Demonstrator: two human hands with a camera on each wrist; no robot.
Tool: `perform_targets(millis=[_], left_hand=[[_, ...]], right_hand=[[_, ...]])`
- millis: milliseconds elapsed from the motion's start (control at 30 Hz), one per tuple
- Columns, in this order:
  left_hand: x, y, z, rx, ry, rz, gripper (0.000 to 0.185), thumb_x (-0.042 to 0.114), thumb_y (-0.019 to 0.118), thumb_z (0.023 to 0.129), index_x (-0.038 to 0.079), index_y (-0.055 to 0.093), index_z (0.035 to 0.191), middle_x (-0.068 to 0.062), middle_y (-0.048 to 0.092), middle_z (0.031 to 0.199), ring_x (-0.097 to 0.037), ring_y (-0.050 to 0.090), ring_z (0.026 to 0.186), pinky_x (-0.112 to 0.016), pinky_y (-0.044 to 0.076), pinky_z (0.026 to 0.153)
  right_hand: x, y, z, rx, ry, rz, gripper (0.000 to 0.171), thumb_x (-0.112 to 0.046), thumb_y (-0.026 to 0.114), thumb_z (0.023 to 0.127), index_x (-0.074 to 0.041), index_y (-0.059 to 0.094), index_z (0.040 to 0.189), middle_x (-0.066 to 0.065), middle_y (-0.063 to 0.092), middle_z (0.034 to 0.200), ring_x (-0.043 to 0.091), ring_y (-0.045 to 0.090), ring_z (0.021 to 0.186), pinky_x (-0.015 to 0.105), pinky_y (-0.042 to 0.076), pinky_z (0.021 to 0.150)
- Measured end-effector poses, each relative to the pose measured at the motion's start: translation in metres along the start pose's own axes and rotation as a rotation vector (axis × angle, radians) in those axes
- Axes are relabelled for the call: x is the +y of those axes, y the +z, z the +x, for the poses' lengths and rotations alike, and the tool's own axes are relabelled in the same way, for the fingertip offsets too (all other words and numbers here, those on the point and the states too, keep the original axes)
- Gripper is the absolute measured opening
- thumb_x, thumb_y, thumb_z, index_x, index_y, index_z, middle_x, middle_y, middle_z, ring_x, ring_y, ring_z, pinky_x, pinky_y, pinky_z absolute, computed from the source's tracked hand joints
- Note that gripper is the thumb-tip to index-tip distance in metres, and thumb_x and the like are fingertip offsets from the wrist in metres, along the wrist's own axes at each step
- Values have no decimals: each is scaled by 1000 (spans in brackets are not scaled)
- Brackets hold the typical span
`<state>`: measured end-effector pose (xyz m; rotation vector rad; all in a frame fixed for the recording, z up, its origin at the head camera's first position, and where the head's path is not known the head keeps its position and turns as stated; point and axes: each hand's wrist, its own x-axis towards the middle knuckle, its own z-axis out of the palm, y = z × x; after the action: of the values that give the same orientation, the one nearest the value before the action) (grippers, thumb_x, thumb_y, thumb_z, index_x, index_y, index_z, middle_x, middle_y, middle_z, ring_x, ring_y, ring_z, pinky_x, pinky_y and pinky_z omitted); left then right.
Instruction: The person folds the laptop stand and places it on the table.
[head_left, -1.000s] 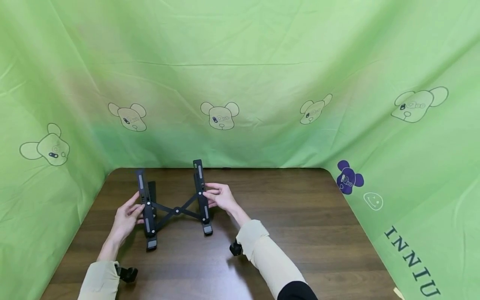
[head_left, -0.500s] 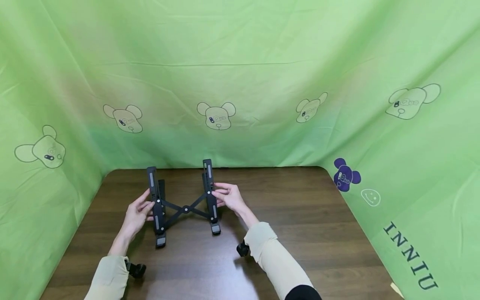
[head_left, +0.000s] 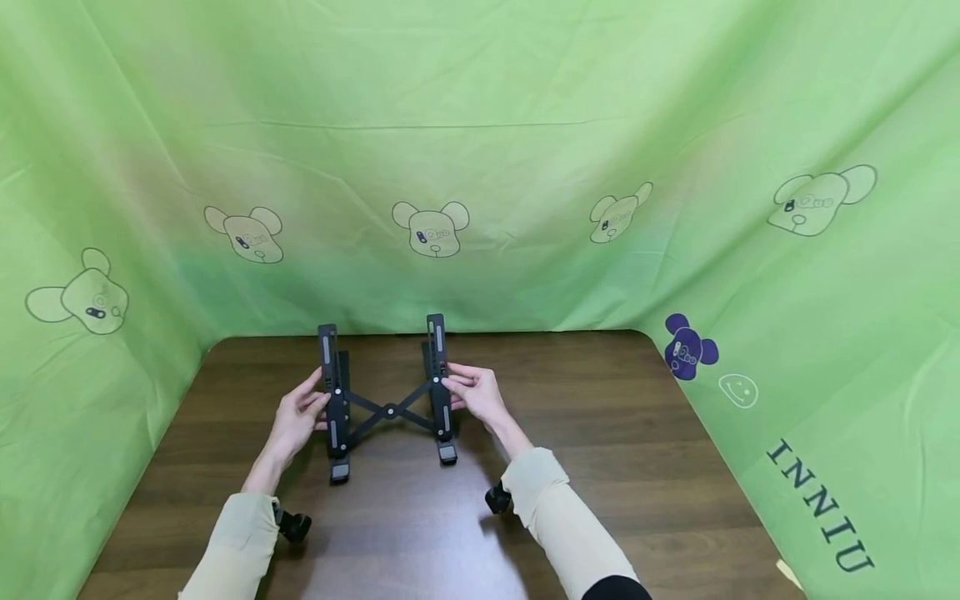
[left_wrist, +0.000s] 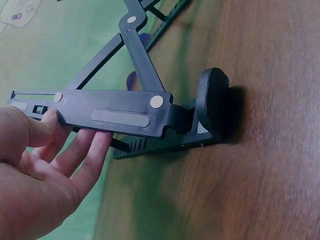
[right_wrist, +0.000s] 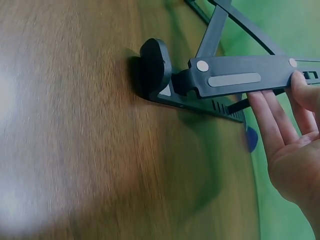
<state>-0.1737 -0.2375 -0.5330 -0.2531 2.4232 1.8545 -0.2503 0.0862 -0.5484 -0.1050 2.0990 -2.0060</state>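
A black folding laptop stand (head_left: 390,411) stands unfolded on the wooden table, its two side arms joined by an X of crossed bars. Grey pads line the arms, and a raised lip shows at the near end of each in the wrist views. My left hand (head_left: 295,417) pinches the left arm (left_wrist: 120,112) from outside, thumb on top and fingers beneath. On the other side my right hand (head_left: 480,396) grips the right arm (right_wrist: 240,75) in the same way, thumb over the upper face. Some fingertips are hidden under the arms.
The brown wooden table (head_left: 600,433) reaches back to a green cloth (head_left: 525,167) printed with bear heads, which hangs on the back and both sides. A small pale object (head_left: 789,573) lies by the table's right edge. Each wrist wears a black camera.
Both hands and the stand have shifted to the right across the view. The two side arms stand slightly closer together than a second ago, and the hands have kept their hold.
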Motion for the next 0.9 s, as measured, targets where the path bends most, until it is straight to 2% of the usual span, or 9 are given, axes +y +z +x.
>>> perform_targets(millis=[233, 400, 633, 900], left_hand=[[3, 11, 4, -23, -6, -2, 65, -2, 53, 113, 5, 29, 173, -27, 76, 123, -5, 68, 80, -24, 64, 72], [4, 18, 6, -27, 3, -18, 65, -4, 53, 112, 3, 30, 172, -24, 77, 115, -6, 68, 77, -24, 64, 71], [4, 31, 9, -25, 78, 8, 65, -12, 54, 109, -2, 33, 169, -35, 75, 110, -6, 70, 71, -22, 63, 66], [5, 42, 12, -22, 89, 34, 65, -11, 55, 108, -1, 35, 169, -38, 74, 111, -7, 69, 71, -22, 64, 65]], right_hand=[[1, -12, -4, 24, 8, -5, 47, 6, 70, 103, 9, 60, 149, 37, 70, 129, 6, 72, 61, 25, 66, 64], [3, -20, -6, 33, -10, -23, 46, 6, 69, 103, 11, 60, 148, 38, 70, 129, 4, 71, 60, 26, 66, 64], [3, -31, -13, 57, -16, -37, 45, 6, 69, 103, 11, 60, 148, 38, 71, 127, 5, 71, 61, 26, 67, 65], [6, -41, -17, 87, -16, -35, 46, 6, 69, 103, 12, 60, 148, 39, 70, 129, 4, 71, 60, 25, 67, 65]])
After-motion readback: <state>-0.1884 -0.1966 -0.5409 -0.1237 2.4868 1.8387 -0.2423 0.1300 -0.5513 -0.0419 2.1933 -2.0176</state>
